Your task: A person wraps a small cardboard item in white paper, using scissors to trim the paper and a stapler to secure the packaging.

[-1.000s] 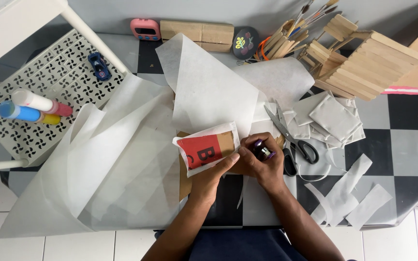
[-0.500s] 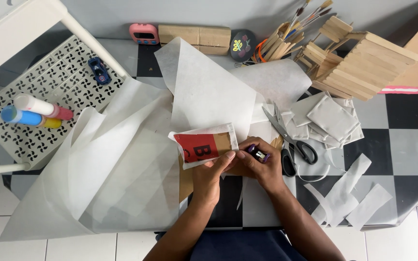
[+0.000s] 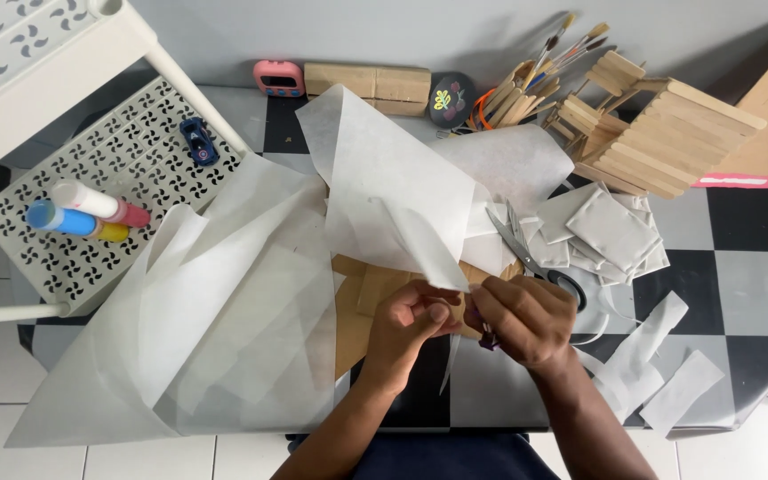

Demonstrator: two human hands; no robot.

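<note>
Over a brown cardboard piece (image 3: 356,307) at the table's middle, my left hand (image 3: 409,327) pinches the lower end of a white translucent paper piece (image 3: 420,244) that rises away from me. Beside it, fingertips almost touching, my right hand (image 3: 524,320) is closed on a small dark purple object (image 3: 488,339), mostly hidden in the fingers. Whether my right hand also touches the paper I cannot tell. Grey-handled scissors (image 3: 533,264) lie just beyond my right hand.
Large white paper sheets (image 3: 224,329) cover the left of the checkered table (image 3: 748,293). Wrapped white squares (image 3: 613,229), cut strips (image 3: 660,356), a wooden stick house (image 3: 668,133) and brushes (image 3: 540,76) sit right. A white perforated shelf (image 3: 135,169) holds tubes (image 3: 91,209) and a toy car (image 3: 196,142).
The red and white card my left hand held no longer shows; a white paper piece now stands up from my fingers. Both hands have drawn closer together.
</note>
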